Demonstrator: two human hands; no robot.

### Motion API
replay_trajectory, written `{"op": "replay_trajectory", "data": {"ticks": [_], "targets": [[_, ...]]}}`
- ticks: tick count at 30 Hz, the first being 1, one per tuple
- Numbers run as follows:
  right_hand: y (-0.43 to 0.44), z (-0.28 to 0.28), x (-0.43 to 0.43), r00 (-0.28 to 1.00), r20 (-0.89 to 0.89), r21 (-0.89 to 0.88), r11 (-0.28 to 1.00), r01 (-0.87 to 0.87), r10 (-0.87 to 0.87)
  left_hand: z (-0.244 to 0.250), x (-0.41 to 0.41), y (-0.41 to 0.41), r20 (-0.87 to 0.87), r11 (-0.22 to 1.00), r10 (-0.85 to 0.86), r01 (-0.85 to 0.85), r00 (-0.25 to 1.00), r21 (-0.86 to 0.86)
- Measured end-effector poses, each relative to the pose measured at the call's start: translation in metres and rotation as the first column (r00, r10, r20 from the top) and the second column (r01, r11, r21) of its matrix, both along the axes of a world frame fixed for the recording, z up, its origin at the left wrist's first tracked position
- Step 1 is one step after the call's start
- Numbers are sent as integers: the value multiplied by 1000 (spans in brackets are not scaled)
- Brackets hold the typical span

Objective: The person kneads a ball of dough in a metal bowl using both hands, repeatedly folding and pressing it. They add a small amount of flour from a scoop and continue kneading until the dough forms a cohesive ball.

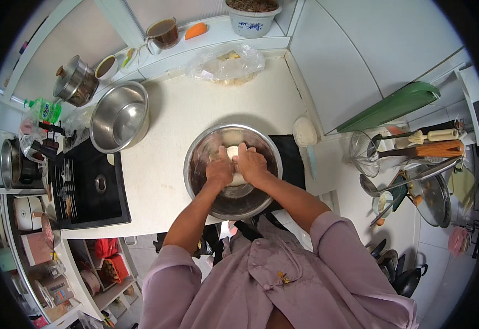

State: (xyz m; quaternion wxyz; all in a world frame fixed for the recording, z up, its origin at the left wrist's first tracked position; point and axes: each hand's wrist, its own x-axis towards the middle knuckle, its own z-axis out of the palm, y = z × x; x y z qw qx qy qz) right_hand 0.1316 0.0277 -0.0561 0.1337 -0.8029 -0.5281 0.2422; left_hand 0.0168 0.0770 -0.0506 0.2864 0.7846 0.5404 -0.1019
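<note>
A large stainless steel bowl (280, 164) stands on the pale countertop (157, 177) in front of me, partly over a black mat (295, 158). Inside it lies a lump of pale dough (236, 179). My left hand (219, 169) presses on the dough's left side, with its thumb near the middle. On the right side my right hand (252, 163) presses on the same lump. Both hands are close together inside the bowl and hide part of the dough. How far the fingers wrap around it cannot be told.
An empty metal basin (120, 119) stands at the left, beside a black sink (99, 205). Behind are a plastic bag (227, 66) and a glass jug (163, 35). A white container (304, 130) is right of the bowl; a green cutting board (387, 107) and utensils stand farther right.
</note>
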Motion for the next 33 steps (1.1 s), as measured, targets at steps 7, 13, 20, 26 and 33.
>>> {"op": "replay_trajectory", "data": {"ticks": [7,13,20,26,33], "targets": [[25,4,0,995,-59,-81,994,71,-76,-17,7,20,-32,998,9,-7,999,60],[5,-5,13,994,31,32,994,-109,108,-9,-12,9,155,985,-125,104,980,140],[-31,99,16,830,-558,-357,899,-253,12,51,-44,-3,132,966,-249,237,959,99],[-49,63,39,998,-36,510,860,-28,54,48,-45,-29,51,976,-145,134,988,174],[-88,36,50,965,-180,541,800,259,-191,42,-39,-43,-122,798,-497,508,859,324]]}}
